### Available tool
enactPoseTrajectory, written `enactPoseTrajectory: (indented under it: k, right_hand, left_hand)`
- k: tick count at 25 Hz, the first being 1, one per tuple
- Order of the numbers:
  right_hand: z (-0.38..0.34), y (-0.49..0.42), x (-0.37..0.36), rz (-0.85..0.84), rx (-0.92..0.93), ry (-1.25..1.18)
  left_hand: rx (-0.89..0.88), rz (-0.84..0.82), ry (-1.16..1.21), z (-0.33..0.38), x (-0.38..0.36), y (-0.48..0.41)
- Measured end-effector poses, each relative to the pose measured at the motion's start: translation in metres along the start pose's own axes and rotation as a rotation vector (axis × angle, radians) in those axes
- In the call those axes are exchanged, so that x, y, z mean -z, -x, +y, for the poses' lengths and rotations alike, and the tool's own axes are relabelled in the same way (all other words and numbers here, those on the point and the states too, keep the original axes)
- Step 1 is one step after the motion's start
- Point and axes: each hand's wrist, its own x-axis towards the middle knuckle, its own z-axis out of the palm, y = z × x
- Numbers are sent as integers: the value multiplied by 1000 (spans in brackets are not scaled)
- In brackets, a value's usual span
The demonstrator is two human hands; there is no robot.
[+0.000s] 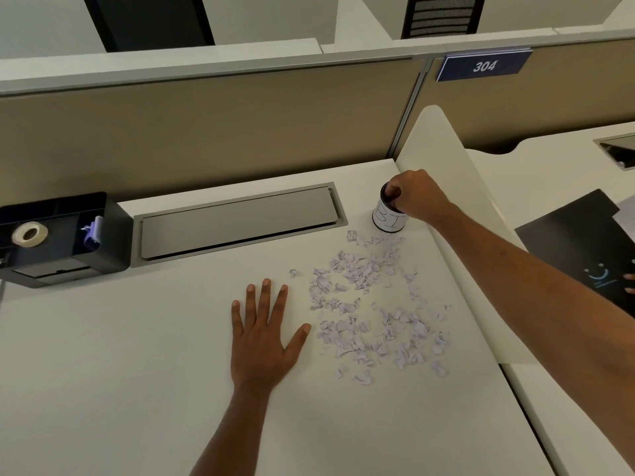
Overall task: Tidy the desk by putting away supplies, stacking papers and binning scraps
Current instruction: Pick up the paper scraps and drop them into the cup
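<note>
Beneath the right hand (pixel 417 195) stands the small white paper-wrapped cylindrical bin (pixel 386 219), the grip bunched into its mouth, seemingly to let something fall, though what it holds cannot be told, with pale lilac torn paper scraps (pixel 371 310) strewn just nearer beside the flat left hand (pixel 263 341).

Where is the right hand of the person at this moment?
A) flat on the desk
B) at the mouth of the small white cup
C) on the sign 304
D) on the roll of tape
B: the right hand has its fingertips at the mouth of the small white cup, while the left hand lies flat on the desk.
</note>
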Motion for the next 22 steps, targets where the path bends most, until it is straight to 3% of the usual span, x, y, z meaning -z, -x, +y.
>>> enactPoseTrajectory:
  k: [11,15,22]
  right_hand:
    - [6,71,13,316,-136,-315]
    - [20,145,-15,168,-257,-360]
    - [37,233,-63,-95,-510,-89]
  left_hand:
    - [2,2,8,1,2,2]
    - [3,5,17,2,1,2]
    - [3,7,5,2,2,3]
